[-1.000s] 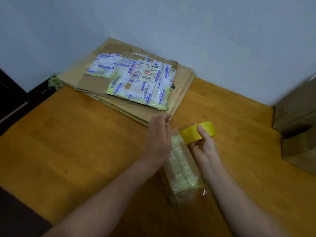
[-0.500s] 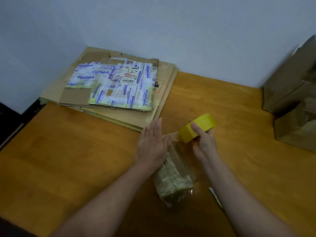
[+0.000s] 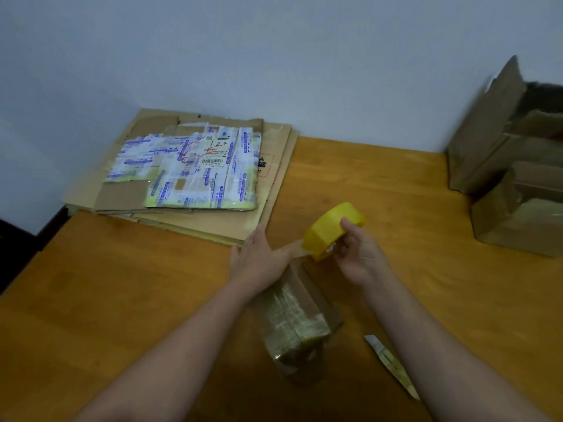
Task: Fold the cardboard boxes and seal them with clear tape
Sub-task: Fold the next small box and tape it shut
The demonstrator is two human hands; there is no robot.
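Tape roll (image 3: 330, 228) in right hand (image 3: 361, 260)

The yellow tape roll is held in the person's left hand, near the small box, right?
Wrong hand. The head view shows the yellow tape roll held in the right hand, near the small box; the left hand rests flat on that box.

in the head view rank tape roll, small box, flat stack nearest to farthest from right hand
1. tape roll: held in the right hand
2. small box: just left, below it
3. flat stack: far left, by the wall
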